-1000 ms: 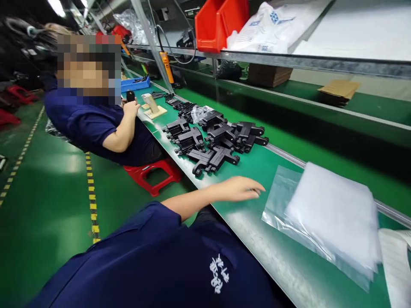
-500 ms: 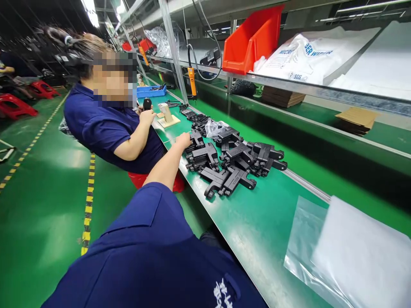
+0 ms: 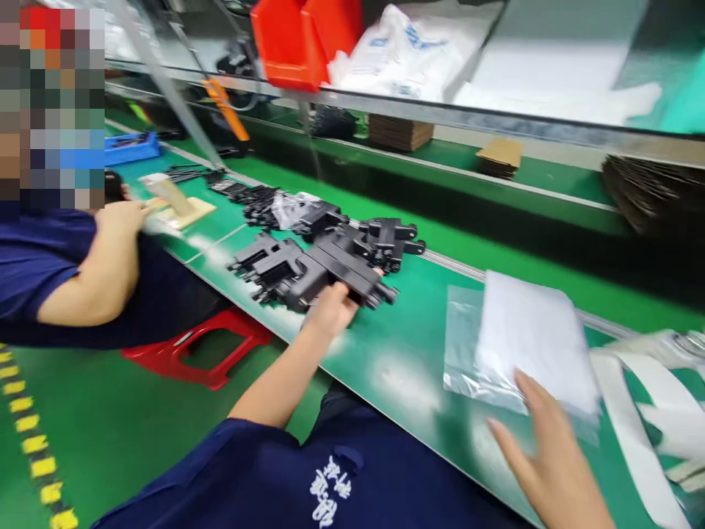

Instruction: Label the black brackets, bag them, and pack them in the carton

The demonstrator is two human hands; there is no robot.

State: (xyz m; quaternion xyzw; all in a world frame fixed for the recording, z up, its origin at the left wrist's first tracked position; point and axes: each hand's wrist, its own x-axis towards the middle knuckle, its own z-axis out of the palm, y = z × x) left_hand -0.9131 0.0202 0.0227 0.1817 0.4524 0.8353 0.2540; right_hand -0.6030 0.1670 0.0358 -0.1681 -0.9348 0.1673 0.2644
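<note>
My left hand [image 3: 331, 310] is closed on a black T-shaped plastic part [image 3: 349, 270], gripping it from the near side. Other black plastic parts [image 3: 269, 258] lie beside and behind it on the green bench, some covered by the held one. At the lower right my right hand [image 3: 554, 455] is open, thumb and fingers apart and holding nothing. Just beyond its fingertips lies a stack of clear plastic bags [image 3: 534, 338], whitish in the middle.
A co-worker's arm [image 3: 104, 272] is at the left, near a cream-coloured stand [image 3: 192, 213]. A red stool [image 3: 203, 345] is below the bench. Overhead, the shelf bears a red bin [image 3: 283, 48] and white packages [image 3: 413, 51]. White strips [image 3: 628, 433] curl at the right.
The view has swung right. My left hand has come back from the far end of the parts and now grips a black part. My right hand has come into view.
</note>
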